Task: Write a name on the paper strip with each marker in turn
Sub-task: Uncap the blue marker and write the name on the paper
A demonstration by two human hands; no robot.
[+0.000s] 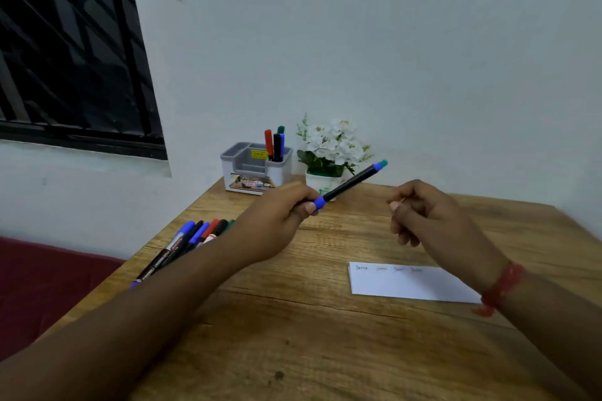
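Holding a marker point(348, 183) in the left hand point(280, 221), fingers closed tight around its blue-capped end, the black barrel pointing up and to the right, the far tip blue and green, raised above the worktop point(293, 335). Right hand point(420, 215) lifted beside it, apart from the marker, fingers curled loosely with thumb against forefinger; cannot tell whether anything is pinched there. Red thread point(501, 286) around the right wrist. Paper strip point(407, 283) lying flat on the worktop below the right forearm, with faint writing along its top edge. More markers point(192, 241) lying in a bunch at the left edge, partly behind the left forearm. Grey holder point(257, 169) by the wall with several markers standing in it, just beside a white flower pot point(329, 153).
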